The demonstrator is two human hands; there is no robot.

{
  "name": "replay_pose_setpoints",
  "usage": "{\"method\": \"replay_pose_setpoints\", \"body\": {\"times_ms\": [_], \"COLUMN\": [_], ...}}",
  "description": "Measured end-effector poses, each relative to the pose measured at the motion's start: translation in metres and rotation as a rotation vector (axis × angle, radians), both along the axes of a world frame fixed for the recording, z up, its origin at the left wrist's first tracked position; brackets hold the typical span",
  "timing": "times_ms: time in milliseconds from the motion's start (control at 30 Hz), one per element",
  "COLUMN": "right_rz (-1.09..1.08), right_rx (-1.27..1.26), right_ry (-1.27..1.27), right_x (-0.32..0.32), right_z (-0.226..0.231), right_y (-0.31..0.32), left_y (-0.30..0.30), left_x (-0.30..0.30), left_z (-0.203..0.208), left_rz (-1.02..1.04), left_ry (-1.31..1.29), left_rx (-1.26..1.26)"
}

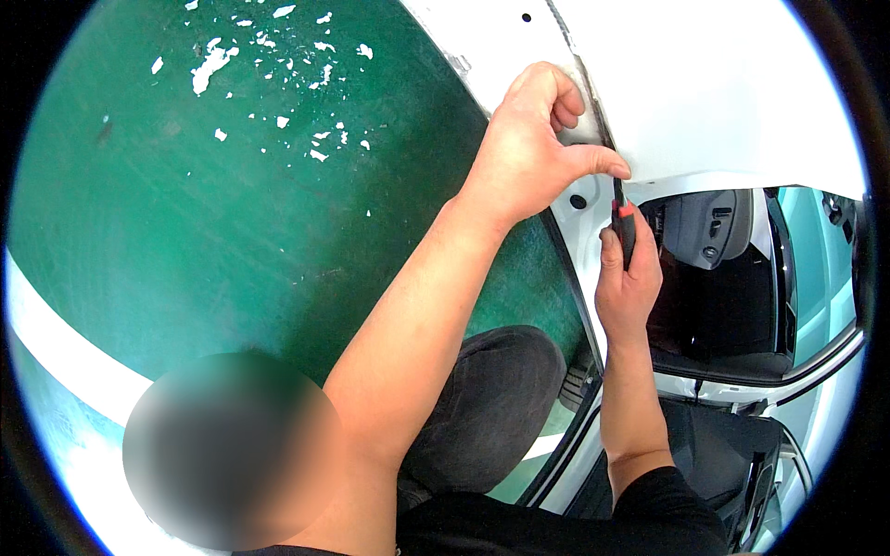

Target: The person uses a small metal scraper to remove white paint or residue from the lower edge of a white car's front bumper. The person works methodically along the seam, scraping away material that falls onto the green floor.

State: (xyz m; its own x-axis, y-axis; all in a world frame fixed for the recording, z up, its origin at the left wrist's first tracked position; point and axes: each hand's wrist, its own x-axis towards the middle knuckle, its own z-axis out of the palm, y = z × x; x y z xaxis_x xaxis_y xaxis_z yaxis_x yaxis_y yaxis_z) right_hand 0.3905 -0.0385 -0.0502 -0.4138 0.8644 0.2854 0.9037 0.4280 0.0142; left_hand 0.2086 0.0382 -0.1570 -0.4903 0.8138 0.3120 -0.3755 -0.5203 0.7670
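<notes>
My right hand (630, 287) grips a small hand tool (624, 233) with a black and red handle. Its narrow dark end points up along the dark seam of a white car body panel (723, 102); its exact kind is unclear. Over the white edge strip (586, 222) beside that seam is my left hand (538, 139). The left thumb stretches out to the seam, close to the tool's far end, while the fingers curl loosely above, apart from the thumb. Nothing shows inside the left hand.
White flakes (211, 70) lie scattered on the green floor (185, 250) at the upper left. A white line (69, 338) curves across it. At right, a window opening shows a dark car seat (705, 227). My bent knee (501, 398) is close to the car's edge.
</notes>
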Motion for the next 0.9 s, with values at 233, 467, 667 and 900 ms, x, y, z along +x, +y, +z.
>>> {"method": "replay_pose_setpoints", "body": {"times_ms": [233,467,667,900], "right_rz": [0.047,0.037,-0.026,-0.116], "right_rx": [-0.001,-0.014,-0.043,-0.051], "right_ry": [0.001,0.015,0.008,-0.041], "right_x": [-0.006,-0.012,-0.02,-0.038], "right_z": [0.007,0.011,0.015,0.027], "right_y": [0.002,0.003,0.002,-0.006], "left_y": [-0.001,-0.001,0.001,0.002], "left_x": [-0.002,0.0,-0.002,0.0], "left_z": [-0.001,0.002,0.0,0.002], "left_rz": [-0.004,-0.072,-0.084,-0.079], "left_ry": [-0.021,-0.096,-0.133,-0.145], "left_rx": [-0.002,-0.034,-0.028,-0.028]}}
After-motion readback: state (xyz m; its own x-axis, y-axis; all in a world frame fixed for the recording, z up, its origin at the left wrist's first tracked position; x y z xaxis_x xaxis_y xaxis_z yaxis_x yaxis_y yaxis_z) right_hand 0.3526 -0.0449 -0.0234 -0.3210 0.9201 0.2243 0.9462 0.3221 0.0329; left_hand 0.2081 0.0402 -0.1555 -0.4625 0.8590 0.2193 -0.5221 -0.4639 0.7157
